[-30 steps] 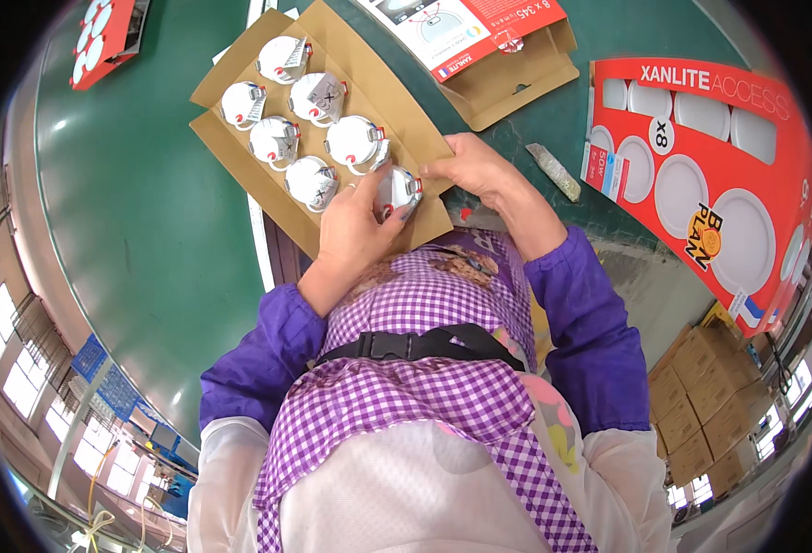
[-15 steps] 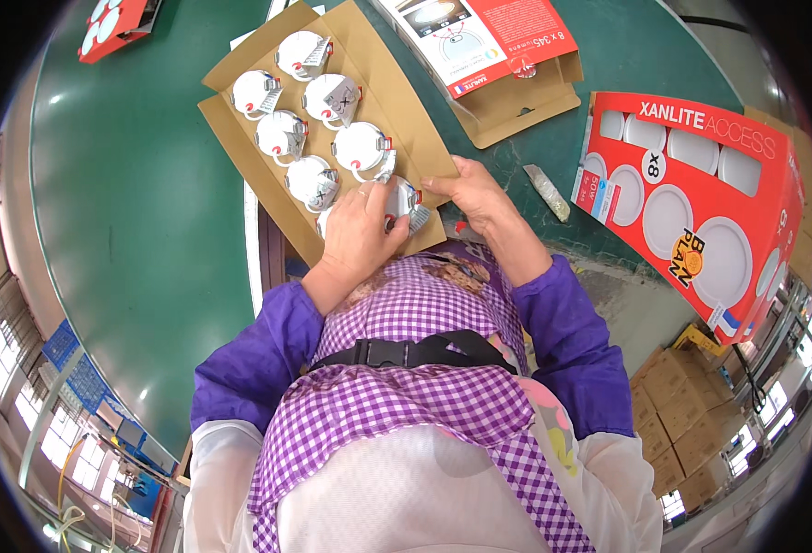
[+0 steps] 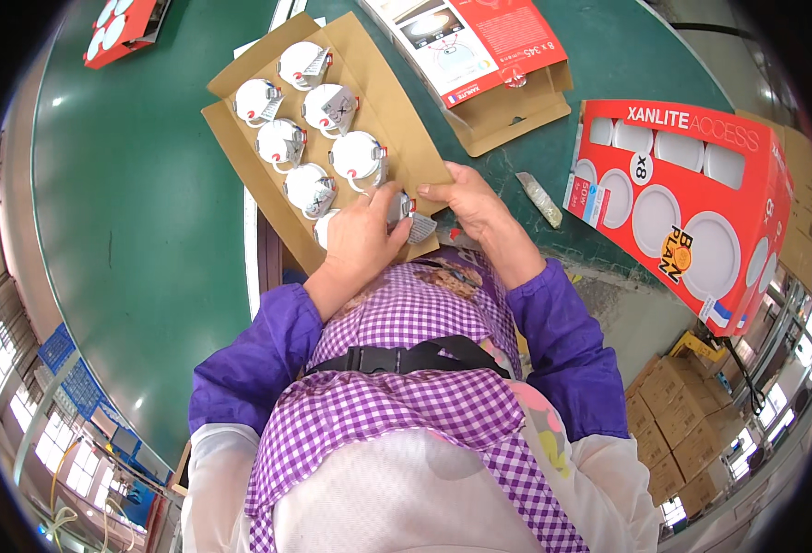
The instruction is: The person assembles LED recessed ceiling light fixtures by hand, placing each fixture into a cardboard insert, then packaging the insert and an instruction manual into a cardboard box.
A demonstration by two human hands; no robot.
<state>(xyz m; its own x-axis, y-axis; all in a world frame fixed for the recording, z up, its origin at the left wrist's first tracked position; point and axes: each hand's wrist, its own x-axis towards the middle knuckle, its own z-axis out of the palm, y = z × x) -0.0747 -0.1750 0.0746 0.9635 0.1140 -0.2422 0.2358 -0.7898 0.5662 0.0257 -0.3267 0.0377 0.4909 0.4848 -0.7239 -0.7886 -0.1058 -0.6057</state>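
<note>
A shallow brown cardboard tray [image 3: 397, 101] lies tilted in front of me, holding several round white downlights [image 3: 357, 155] in two rows, with small metal clips and folded paper labels. My left hand [image 3: 361, 235] reaches over the tray's near end, its fingers closed round a downlight [image 3: 400, 209] there; the palm hides much of that light. A label sticks out beside the thumb. Thumb and fingers of my right hand [image 3: 475, 205] pinch the tray's right wall near the close corner.
An open red and white carton [image 3: 480, 46] lies beyond the tray. At right stands a red carton with round white pictures [image 3: 655, 212]. Between them and my right hand lies a small clear packet [image 3: 539, 199]. Another red box [image 3: 120, 32] sits far left on the green table [image 3: 148, 203].
My left fingers have shifted slightly over the near downlight, and the label by the thumb now sticks out further right. My right hand keeps its hold on the tray wall.
</note>
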